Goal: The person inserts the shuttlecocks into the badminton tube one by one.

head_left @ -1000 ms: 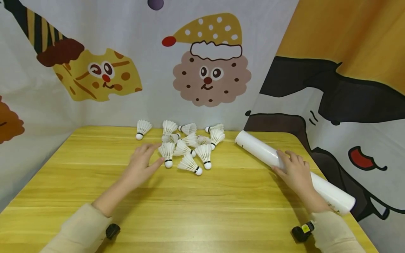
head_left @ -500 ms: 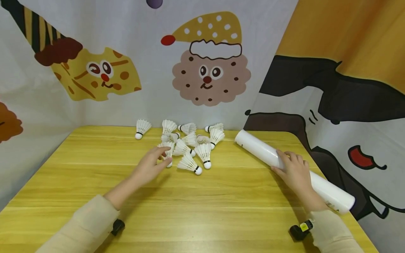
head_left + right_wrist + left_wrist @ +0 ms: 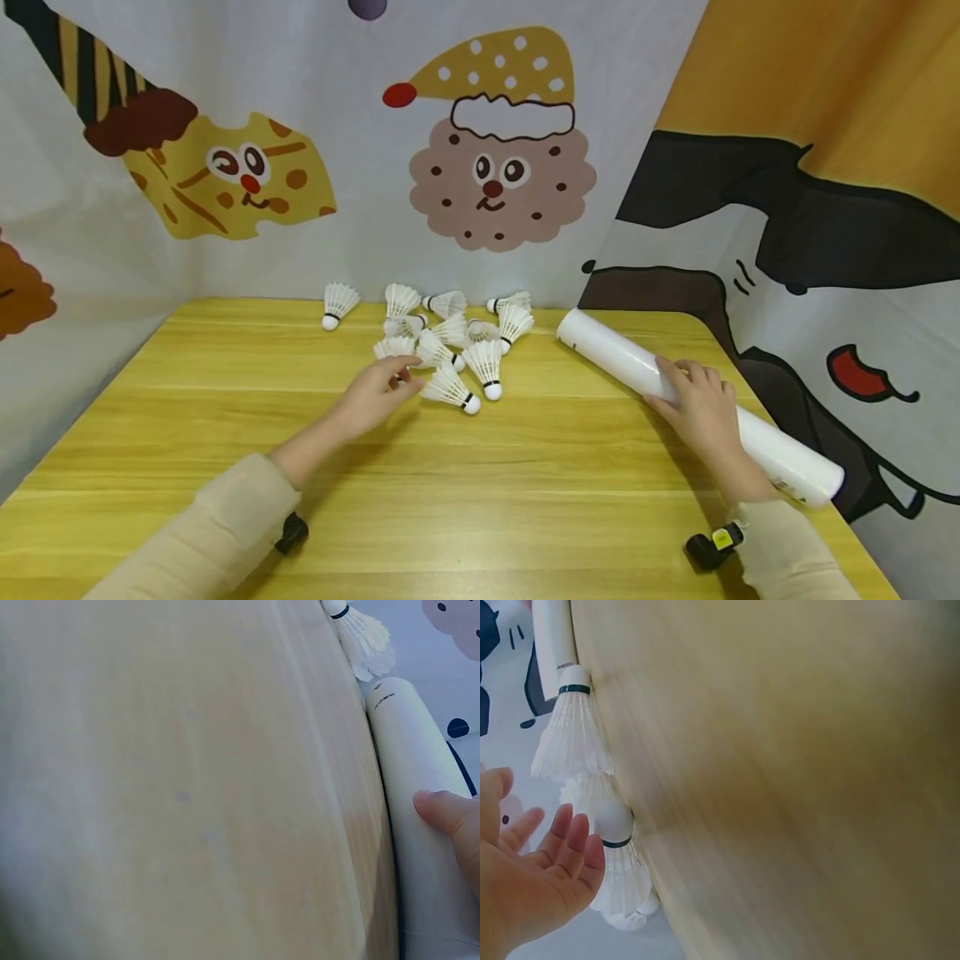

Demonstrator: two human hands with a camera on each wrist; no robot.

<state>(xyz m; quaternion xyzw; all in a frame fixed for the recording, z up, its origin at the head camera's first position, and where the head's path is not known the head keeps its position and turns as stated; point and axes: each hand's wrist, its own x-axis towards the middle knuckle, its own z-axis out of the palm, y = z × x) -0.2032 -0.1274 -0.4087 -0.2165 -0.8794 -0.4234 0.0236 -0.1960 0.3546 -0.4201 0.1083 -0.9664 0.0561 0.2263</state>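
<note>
In the head view, my left hand point(image 3: 372, 398) hovers at the near left of a heap of white feather shuttlecocks. Its fingers are loosely bent with nothing between them. The hand partly hides one shuttlecock point(image 3: 393, 347); another shuttlecock point(image 3: 448, 388) lies just off its fingertips. The left wrist view shows the palm of the left hand point(image 3: 544, 877) beside a shuttlecock point(image 3: 615, 820). On the right, my right hand point(image 3: 701, 412) grips a long white shuttlecock tube point(image 3: 611, 350) lying slantwise on the table. Its thumb lies along the tube point(image 3: 420, 750) in the right wrist view.
A lone shuttlecock point(image 3: 340, 306) lies at the back left, apart from the heap. The wooden table point(image 3: 480, 500) ends against a printed cartoon curtain point(image 3: 322, 250) behind. The tube's near end reaches the table's right edge.
My left hand has moved rightward across the front of the heap, past the front-left shuttlecock, its fingers bending a little. The right hand and tube have stayed put.
</note>
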